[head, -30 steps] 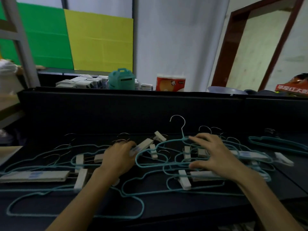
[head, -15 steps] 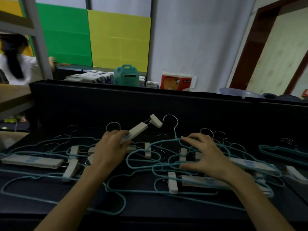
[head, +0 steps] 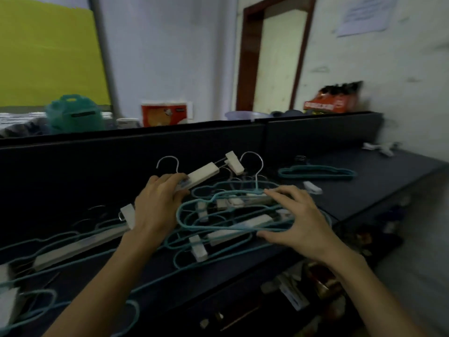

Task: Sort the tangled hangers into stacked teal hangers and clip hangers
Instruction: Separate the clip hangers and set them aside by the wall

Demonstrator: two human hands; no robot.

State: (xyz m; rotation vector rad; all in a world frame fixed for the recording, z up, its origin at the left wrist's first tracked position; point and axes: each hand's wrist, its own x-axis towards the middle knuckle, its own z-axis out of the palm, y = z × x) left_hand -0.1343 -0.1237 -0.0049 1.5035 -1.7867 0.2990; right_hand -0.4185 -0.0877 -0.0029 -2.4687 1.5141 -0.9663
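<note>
Left hand point(head: 158, 205) gripping white clip hanger point(head: 201, 175), right hand point(head: 300, 218) spread on teal hangers point(head: 218, 215), labels unreadable

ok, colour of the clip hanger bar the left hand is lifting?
White, with metal hook; the clip hanger held by the left hand shows best in the head view.

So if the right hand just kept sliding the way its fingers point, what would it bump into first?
Probably the tangle itself: the right hand lies spread over the teal hangers, fingers pointing left and away. The white clip hanger gripped by the left hand seems to come next, though depth is hard to judge.
</note>
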